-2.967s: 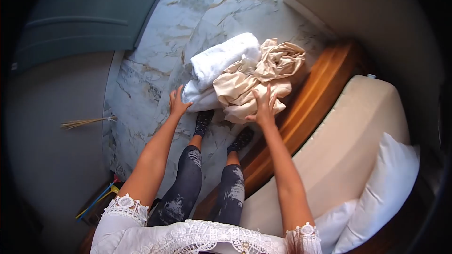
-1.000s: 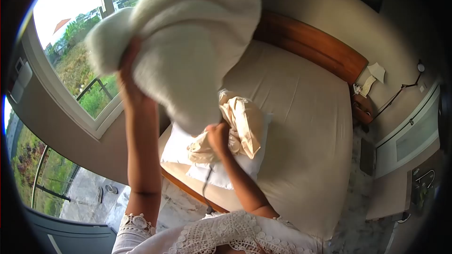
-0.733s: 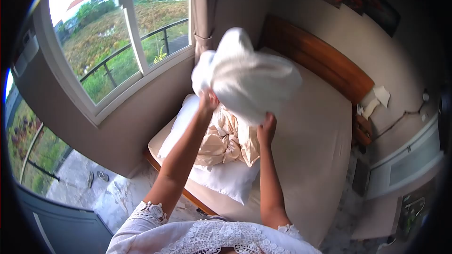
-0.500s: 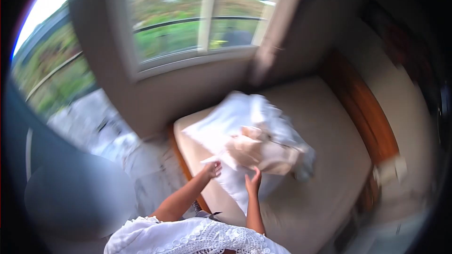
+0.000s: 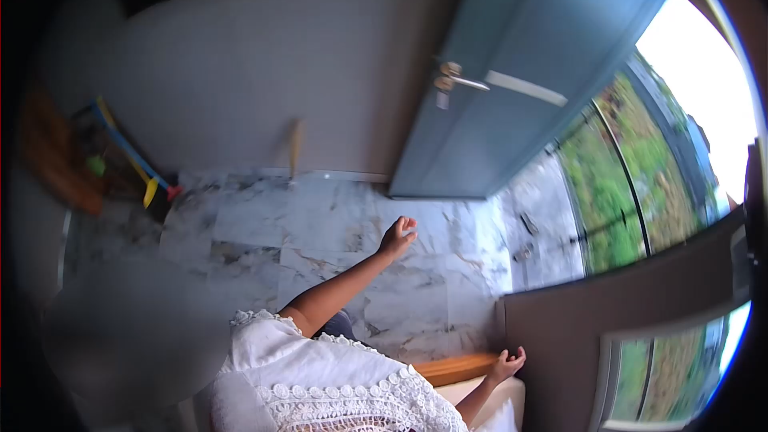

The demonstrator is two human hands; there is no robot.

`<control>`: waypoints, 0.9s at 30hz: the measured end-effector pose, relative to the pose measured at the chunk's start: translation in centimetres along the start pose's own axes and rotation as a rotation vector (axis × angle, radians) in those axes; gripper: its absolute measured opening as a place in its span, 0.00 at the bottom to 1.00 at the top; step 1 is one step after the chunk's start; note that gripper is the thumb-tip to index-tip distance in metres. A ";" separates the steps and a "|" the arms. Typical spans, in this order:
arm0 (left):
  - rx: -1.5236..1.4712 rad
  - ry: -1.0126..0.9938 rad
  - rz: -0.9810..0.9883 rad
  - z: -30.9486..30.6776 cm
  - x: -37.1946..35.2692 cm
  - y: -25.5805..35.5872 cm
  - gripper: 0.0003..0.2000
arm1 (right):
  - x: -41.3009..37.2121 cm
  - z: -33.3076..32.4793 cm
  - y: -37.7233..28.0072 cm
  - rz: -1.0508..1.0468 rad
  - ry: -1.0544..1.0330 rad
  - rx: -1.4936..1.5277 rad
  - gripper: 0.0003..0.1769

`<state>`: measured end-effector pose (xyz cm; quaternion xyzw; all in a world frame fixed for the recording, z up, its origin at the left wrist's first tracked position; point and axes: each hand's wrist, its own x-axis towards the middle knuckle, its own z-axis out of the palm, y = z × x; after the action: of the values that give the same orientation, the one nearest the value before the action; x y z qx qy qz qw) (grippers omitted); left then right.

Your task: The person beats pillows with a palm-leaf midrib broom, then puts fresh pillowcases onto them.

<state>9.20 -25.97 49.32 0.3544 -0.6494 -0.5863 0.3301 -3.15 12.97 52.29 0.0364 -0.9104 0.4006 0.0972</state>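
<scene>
My left hand (image 5: 398,238) is held out over the marble-patterned floor (image 5: 336,224), its fingers loosely curved and apart, with nothing in them. Lower right, my right hand (image 5: 507,363) is above the corner of the bed, near the orange-brown wooden bed edge (image 5: 456,368). Its fingers are spread and hold nothing. Beneath that arm, a bit of white cloth (image 5: 500,418) lies on the beige mattress (image 5: 516,394); the rest of the bed is out of view.
A blue-grey door (image 5: 512,72) with a metal handle (image 5: 468,82) stands open to a balcony with railings. A wooden stick (image 5: 296,148) leans at the grey wall. Farther left are a blue-and-yellow long handle (image 5: 124,144) and a brown wooden piece of furniture (image 5: 60,152).
The view has swung left from the bed and window to the floor and door. Both hands have moved away from the white and beige cloth pile, which is now mostly out of view.
</scene>
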 end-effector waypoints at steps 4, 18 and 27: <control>0.360 0.121 -0.072 -13.2 -0.1 -7.7 0.20 | 2.8 16.0 -10.7 -0.384 -0.220 0.128 0.20; 0.422 0.688 -0.242 -37.3 -0.7 -13.7 0.21 | -23.2 61.5 -42.6 -0.773 -1.322 0.049 0.33; 0.085 0.938 -0.835 -41.3 -4.6 -20.6 0.17 | -25.8 89.9 -49.0 0.107 -1.175 -0.053 0.46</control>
<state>48.00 -45.09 32.67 0.8104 -0.2650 -0.4216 0.3088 15.90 -86.75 23.01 0.2037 -0.8218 0.2949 -0.4429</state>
